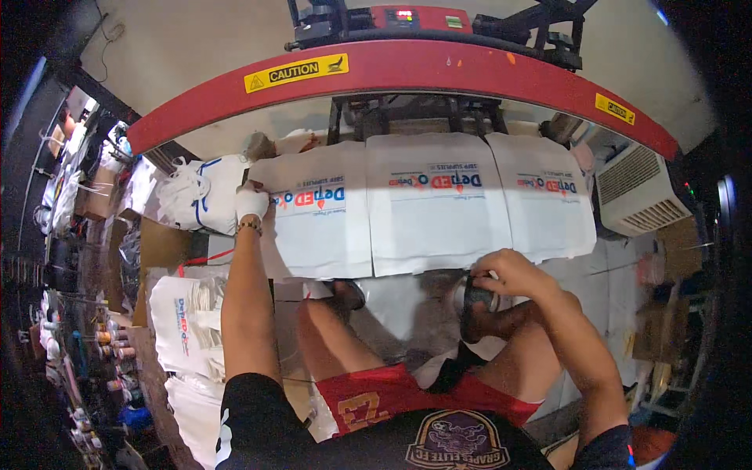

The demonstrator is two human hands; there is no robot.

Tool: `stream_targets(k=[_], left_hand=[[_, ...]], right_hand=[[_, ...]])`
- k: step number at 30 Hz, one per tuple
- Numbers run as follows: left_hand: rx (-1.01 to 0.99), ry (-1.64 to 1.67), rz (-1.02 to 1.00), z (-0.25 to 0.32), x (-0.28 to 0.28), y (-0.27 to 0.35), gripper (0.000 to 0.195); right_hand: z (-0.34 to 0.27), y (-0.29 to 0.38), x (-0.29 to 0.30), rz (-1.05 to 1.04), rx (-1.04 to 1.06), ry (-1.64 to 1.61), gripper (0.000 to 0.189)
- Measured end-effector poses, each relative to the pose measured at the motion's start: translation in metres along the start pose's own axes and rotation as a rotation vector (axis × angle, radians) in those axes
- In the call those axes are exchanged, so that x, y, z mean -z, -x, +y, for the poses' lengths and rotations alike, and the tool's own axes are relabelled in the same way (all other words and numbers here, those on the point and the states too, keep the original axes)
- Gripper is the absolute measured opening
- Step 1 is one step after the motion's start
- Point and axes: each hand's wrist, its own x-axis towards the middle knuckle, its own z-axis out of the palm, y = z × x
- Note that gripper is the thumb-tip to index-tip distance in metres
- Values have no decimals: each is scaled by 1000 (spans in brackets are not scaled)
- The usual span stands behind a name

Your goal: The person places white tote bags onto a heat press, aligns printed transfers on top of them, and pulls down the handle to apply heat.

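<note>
Three white fabric pieces with blue and red prints lie side by side in front of me: a left piece (317, 241), a middle piece (437, 229) and a right piece (546, 217). They are spread beneath the raised red upper part of a heat press (411, 67). At the left piece's outer edge is my left hand (252, 202), in a white glove with bare fingertips showing. Its fingers touch the fabric, but whether they pinch it is unclear. My bare right hand (508, 273) is by the front edge of the pieces, fingers curled, a gap between thumb and forefinger.
Left of the press lies a white fabric bundle (226, 176) with loose straps. Stacked printed white pieces (179, 323) sit lower left, more white fabric (194, 411) below. A white grilled appliance (634, 188) stands at right. Thread spools (120, 343) line the far left.
</note>
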Motion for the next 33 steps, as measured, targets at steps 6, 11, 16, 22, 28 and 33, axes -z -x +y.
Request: stream_targets(k=[6,11,16,22,28,33], left_hand=[[75,345,53,35,29,27,26],[-355,-95,192,104,58,103,11],[-620,102,-359,186,58,280,15],[-401,615,-637,254,60,257,17],[-330,100,-258,283,-16,105,25],[-359,-52,-137,272,-44,70,30]], right_hand=[[14,-6,-1,159,-6,-203,13],[14,-9,1,158,-2,-208,13],[10,-15,4,87,-56,-205,18],[23,-10,-10,0,-102,-75,28],[28,-11,-15,102,26,-101,31],[34,-14,-19,282,113,-59,34]])
